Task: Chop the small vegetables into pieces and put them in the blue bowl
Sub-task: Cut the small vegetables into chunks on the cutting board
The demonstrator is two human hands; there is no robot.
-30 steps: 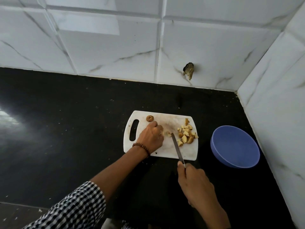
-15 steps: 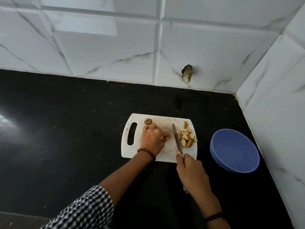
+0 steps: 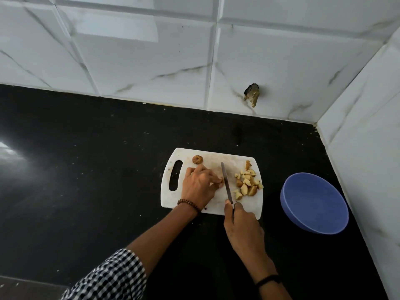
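A white cutting board (image 3: 207,205) lies on the black counter. My left hand (image 3: 199,185) rests on it, fingertips pinching a small brown vegetable piece (image 3: 219,183) against the board. My right hand (image 3: 242,226) grips the handle of a knife (image 3: 226,182), its blade lying right beside my left fingertips. A pile of chopped pieces (image 3: 246,184) sits on the board's right side. One whole small brown vegetable (image 3: 197,159) lies near the board's far edge. The blue bowl (image 3: 313,202) stands to the right of the board and looks empty.
The black counter (image 3: 86,169) stretches wide to the left. White tiled walls close the corner behind and to the right of the bowl; a chipped hole (image 3: 252,96) shows in the back wall.
My right hand has moved forward onto the board's near edge, bringing the blade up beside my left fingertips. My left hand stays on the piece it holds.
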